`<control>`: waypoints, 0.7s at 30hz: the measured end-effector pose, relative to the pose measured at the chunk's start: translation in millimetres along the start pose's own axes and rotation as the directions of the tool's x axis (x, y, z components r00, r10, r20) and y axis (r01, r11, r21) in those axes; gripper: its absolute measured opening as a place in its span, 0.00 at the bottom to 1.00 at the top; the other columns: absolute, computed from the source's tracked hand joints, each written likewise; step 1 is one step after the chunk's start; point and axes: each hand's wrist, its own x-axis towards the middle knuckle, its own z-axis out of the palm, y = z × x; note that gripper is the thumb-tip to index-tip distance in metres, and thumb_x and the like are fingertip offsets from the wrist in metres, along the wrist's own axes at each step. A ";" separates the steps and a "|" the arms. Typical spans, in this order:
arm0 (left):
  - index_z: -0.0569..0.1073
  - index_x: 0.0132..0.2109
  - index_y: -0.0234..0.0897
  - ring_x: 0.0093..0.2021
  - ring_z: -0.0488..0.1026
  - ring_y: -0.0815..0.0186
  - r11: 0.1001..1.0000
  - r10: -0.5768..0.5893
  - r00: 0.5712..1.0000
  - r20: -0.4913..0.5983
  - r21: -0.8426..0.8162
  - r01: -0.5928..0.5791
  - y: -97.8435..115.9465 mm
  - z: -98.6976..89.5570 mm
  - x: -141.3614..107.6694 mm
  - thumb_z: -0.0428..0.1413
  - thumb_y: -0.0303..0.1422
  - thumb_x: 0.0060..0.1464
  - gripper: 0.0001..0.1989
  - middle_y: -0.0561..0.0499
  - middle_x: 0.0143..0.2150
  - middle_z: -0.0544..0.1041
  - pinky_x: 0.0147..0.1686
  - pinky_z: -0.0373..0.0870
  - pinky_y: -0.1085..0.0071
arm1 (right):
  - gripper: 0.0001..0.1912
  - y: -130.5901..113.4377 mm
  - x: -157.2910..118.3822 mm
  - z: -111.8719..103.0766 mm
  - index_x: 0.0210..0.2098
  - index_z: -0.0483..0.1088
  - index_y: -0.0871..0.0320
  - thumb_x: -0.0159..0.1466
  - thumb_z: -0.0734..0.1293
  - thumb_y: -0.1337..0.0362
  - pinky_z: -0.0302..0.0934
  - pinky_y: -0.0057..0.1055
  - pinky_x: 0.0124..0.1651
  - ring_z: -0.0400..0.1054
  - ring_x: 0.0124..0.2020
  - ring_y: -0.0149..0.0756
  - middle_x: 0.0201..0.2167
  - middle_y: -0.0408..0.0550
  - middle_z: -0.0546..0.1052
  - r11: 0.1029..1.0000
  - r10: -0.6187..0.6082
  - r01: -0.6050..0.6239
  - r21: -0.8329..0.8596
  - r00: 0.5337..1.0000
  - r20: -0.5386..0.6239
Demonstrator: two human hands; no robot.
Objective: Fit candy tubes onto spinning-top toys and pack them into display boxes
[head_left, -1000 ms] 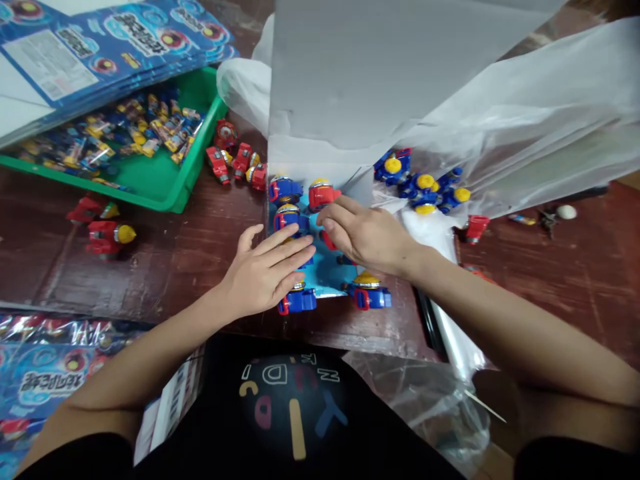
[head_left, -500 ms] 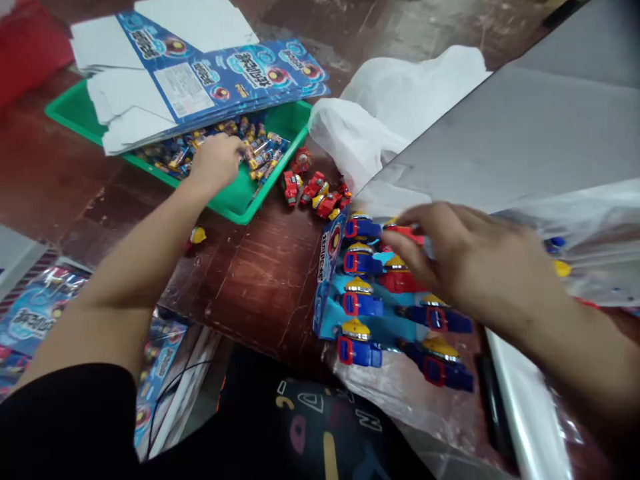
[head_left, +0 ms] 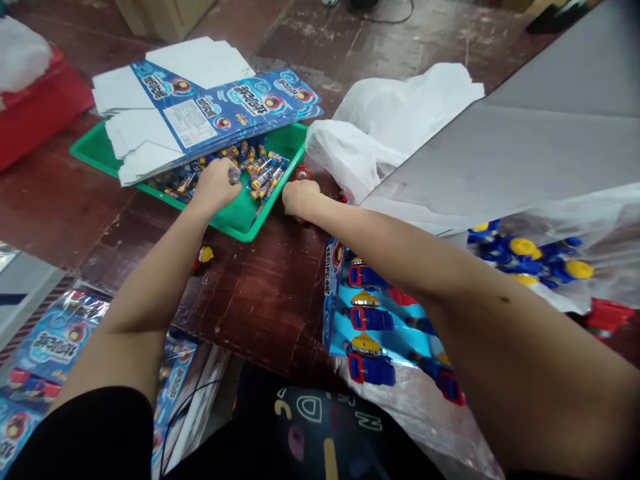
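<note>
My left hand (head_left: 217, 187) is closed over the near side of a green tray (head_left: 243, 230). A small shiny bit shows at its fingertips, too little to name. Loose in the tray lie many small clear tubes (head_left: 264, 179) with yellow and blue ends. My right hand (head_left: 301, 198) reaches just past the tray's right corner, its fingers curled down onto a pile of red toy watches (head_left: 302, 173); the hand covers most of them. Under my right forearm, a blue display box (head_left: 327, 293) holds rows of blue toy watches (head_left: 367, 317) with yellow tops and some red ones.
Flat printed cartons (head_left: 200, 120) lie stacked across the tray. White plastic bags (head_left: 385, 113) and a large grey panel (head_left: 525, 133) stand at right. More blue toys (head_left: 525, 257) sit in clear plastic. A red-and-yellow toy (head_left: 204, 255) lies alone on the brown table (head_left: 270, 280).
My right hand has left the display box and moved left and away to the red toy watches. My left hand stays at the tray. The view has shifted slightly.
</note>
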 end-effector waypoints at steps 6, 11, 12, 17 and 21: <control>0.77 0.58 0.36 0.42 0.77 0.62 0.663 0.187 0.978 -0.096 -0.722 -0.198 18.6 -23.5 -116.3 0.65 0.42 0.61 0.22 0.45 0.44 0.82 0.45 0.78 0.64 | 0.36 24.9 -110.9 -31.7 0.68 0.61 0.60 0.63 0.73 0.62 0.72 0.48 0.57 0.73 0.56 0.50 0.61 0.62 0.74 0.920 -0.234 0.325 0.220 0.904 -0.358; 0.75 0.65 0.39 0.31 0.71 0.68 0.455 0.376 0.925 0.042 -0.879 -0.145 56.5 -27.3 -184.2 0.56 0.43 0.72 0.21 0.48 0.37 0.79 0.30 0.70 0.72 | 0.26 34.0 -196.7 -30.2 0.64 0.62 0.56 0.69 0.67 0.54 0.72 0.48 0.57 0.72 0.55 0.47 0.60 0.58 0.73 0.727 -0.340 0.545 0.418 0.815 -0.470; 0.75 0.65 0.40 0.32 0.71 0.69 0.454 0.396 0.916 0.058 -0.880 -0.140 62.9 -29.2 -190.3 0.56 0.43 0.72 0.21 0.47 0.40 0.80 0.30 0.70 0.73 | 0.25 34.3 -207.1 -26.3 0.62 0.63 0.55 0.70 0.67 0.53 0.72 0.48 0.58 0.72 0.54 0.46 0.60 0.58 0.73 0.711 -0.323 0.546 0.443 0.814 -0.483; 0.79 0.60 0.37 0.34 0.73 0.68 0.503 0.480 0.868 0.128 -0.851 -0.152 87.7 -46.3 -202.1 0.58 0.44 0.71 0.19 0.48 0.39 0.81 0.33 0.71 0.74 | 0.22 43.3 -237.2 -11.5 0.57 0.66 0.49 0.69 0.69 0.47 0.68 0.55 0.66 0.67 0.63 0.51 0.60 0.57 0.73 0.749 -0.280 0.528 0.401 0.800 -0.530; 0.81 0.55 0.37 0.30 0.72 0.68 0.455 0.512 0.839 0.183 -0.887 -0.084 107.3 -55.8 -211.6 0.58 0.45 0.71 0.18 0.50 0.34 0.79 0.30 0.71 0.72 | 0.21 56.2 -253.7 -5.9 0.55 0.63 0.49 0.69 0.72 0.51 0.68 0.56 0.65 0.69 0.61 0.50 0.57 0.54 0.74 0.704 -0.342 0.640 0.307 0.685 -0.643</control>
